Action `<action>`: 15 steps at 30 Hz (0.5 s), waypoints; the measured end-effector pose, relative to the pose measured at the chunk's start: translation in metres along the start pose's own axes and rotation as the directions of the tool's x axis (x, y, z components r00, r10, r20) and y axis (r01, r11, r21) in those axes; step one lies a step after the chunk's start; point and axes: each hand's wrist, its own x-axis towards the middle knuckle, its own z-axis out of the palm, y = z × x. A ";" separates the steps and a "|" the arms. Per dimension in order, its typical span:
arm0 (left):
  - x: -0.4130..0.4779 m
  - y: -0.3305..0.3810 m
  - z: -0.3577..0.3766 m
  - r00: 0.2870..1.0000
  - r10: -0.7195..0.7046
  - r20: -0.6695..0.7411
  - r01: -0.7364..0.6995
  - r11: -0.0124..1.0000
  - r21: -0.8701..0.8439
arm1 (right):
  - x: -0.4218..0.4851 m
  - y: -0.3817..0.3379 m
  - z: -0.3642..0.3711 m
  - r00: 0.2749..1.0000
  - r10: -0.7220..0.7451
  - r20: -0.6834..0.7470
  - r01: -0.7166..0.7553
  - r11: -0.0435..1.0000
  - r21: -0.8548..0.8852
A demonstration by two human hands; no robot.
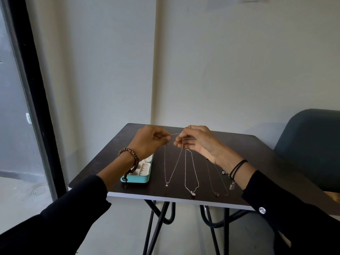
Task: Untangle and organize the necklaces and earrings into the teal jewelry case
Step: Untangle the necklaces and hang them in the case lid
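Two pinches, left hand (147, 140) and right hand (196, 142), hold my leftmost necklace (167, 184) by its far end; teal jewelry case (137, 179) lies left.

Plain room; small table (248, 144), chair (309, 144), window (11, 89).

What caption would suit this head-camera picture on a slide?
The left hand and right hand pinch a thin necklace over the dark table, teal jewelry case open beside them.
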 end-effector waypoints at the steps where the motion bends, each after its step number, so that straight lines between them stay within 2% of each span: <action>1: 0.000 -0.001 0.000 1.000 -0.013 0.002 0.013 1.000 -0.020 | 0.000 0.001 -0.001 1.000 -0.001 0.002 0.001 1.000 -0.002; 5: 0.002 -0.003 0.002 0.997 -0.072 0.021 0.075 0.989 -0.131 | 0.002 0.002 -0.001 1.000 0.015 -0.006 -0.015 1.000 -0.001; 15: 0.004 -0.018 0.005 0.991 -0.102 0.087 0.119 0.967 -0.224 | 0.012 0.018 -0.004 0.997 0.071 0.006 -0.071 0.996 0.061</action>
